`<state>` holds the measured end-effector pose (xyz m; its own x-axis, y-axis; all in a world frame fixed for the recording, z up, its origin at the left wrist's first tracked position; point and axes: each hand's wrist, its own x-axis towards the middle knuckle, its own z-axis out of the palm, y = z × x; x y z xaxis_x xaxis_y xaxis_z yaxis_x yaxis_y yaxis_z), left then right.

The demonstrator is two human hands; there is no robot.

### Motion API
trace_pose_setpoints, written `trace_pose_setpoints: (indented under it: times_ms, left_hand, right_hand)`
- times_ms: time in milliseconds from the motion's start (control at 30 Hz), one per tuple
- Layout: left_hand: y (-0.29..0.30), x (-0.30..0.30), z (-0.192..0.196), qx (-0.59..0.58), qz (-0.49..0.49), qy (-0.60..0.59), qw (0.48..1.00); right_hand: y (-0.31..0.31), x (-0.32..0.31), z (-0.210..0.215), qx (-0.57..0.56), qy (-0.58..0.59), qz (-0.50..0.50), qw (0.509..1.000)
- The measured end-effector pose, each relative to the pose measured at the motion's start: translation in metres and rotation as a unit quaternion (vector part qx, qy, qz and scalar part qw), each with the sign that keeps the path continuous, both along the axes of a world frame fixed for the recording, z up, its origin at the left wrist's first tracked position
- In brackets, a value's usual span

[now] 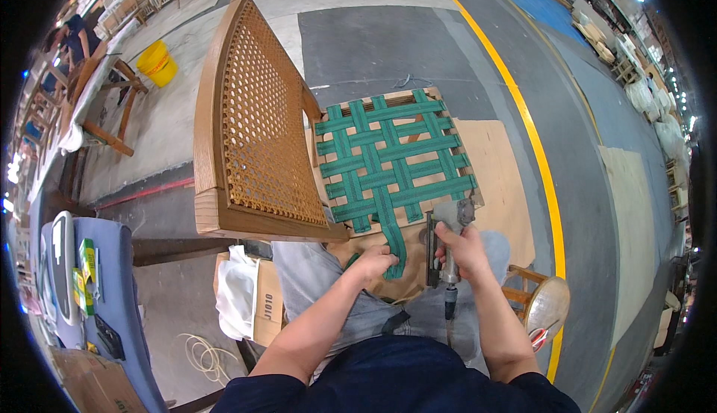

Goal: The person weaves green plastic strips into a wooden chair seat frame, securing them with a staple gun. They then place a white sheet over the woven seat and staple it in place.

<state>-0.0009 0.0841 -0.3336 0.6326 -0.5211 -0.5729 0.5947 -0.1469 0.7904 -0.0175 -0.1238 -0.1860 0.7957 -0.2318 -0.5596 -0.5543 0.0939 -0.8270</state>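
In front of me is a wooden chair with a woven cane back [261, 114] in a curved frame. Green webbing straps [388, 148] cross over and under one another on its seat frame [457, 140]. My left hand [373, 265] is closed on the loose end of one green webbing strap [393, 245], which hangs over the near edge of the seat. My right hand [464, 252] grips a pneumatic staple gun [450, 215], its head close to the near right corner of the seat. An air hose fitting [450, 301] runs down from its handle.
A padded blue-grey surface [112, 264] at left carries small green and yellow boxes [88, 264]. A cardboard box [267, 301] with white cloth stands by my left leg, a round-topped stool [547, 305] at right. Farther left are a yellow bucket [157, 63] and a person [75, 39].
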Motion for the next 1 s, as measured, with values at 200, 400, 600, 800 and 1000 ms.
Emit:
trace_pose_setpoints:
  times_ms: [200,400,600,800,1000]
  left_hand:
    - [0.007,0.051,0.050,-0.013,0.209,-0.003,0.978]
    - [0.009,0.087,0.015,0.026,0.244,-0.060,0.967]
    - [0.005,0.089,0.000,-0.003,0.263,-0.065,0.963]
    - [-0.001,0.088,0.011,0.010,0.232,-0.025,0.972]
    - [0.003,0.091,0.001,-0.010,0.238,-0.032,0.971]
  right_hand:
    - [0.020,0.016,-0.021,0.013,0.009,0.095,0.995]
    - [0.047,0.039,-0.028,-0.023,0.053,0.137,0.989]
    - [0.050,0.042,-0.038,-0.028,0.069,0.149,0.986]
    - [0.046,0.036,-0.049,-0.035,0.072,0.137,0.987]
    - [0.055,0.037,-0.049,-0.071,0.052,0.143,0.986]
